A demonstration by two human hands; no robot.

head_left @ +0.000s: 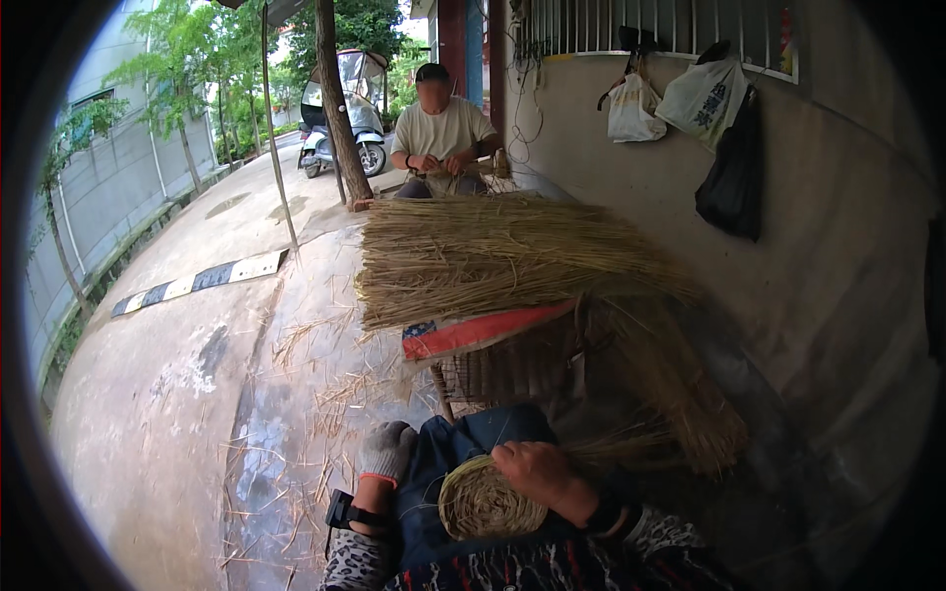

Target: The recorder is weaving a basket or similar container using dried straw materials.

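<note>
A round mat of woven straw (490, 507) sits on the person's lap, on top of blue cloth (429, 483). Its middle is wound round and round, and a thin rim stands up at its edge. At the mat's 1 o'clock, the right hand (535, 473) is bare and closed, with its bent fingers gripping the rim. At 10 o'clock, the left hand (388, 451) wears a gray glove and rests by the leg, apart from the mat. Its fingers bend down, and I cannot tell if it has hold of anything. Farther up, at 12 o'clock, lies a big pile of long straw (493, 256). A red sack (483, 332) shows under it, above a dark woven basket (503, 372). More straw (680, 394) hangs down at 2 o'clock. Loose bits of straw (340, 394) are on the floor (168, 394) at 10 o'clock. Past the big pile, near 12 o'clock, another person (443, 133) sits with both hands together. A scooter (345, 123) stands at 11 o'clock. Bags (705, 98) hang on the wall (838, 197) at 1 o'clock.
</note>
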